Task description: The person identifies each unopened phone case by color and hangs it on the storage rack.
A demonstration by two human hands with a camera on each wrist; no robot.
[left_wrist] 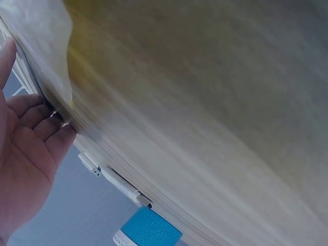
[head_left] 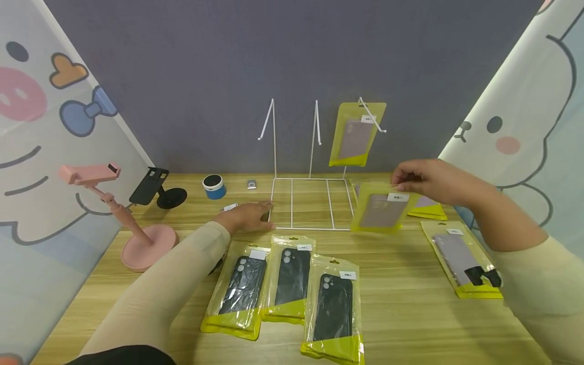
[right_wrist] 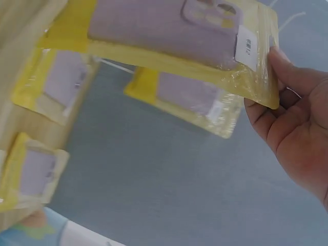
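Pinching lilac case packet [head_left: 382, 209] (top edge), right hand [head_left: 426, 178]

Open tabletop [head_left: 410, 304] lay between the three dark-case packets [head_left: 292, 294] in front and the lilac packet [head_left: 463, 258] at the right, a lane wide enough for an arm. The white wire rack [head_left: 310, 203] blocked the middle back, its base frame flat on the wood, prongs rising; one prong carried a hanging packet [head_left: 356, 134]. Left side was crowded: pink stand [head_left: 132, 228], black holder [head_left: 157, 190], blue speaker [head_left: 214, 186]. The left hand [head_left: 248, 217] sat against the rack's corner.
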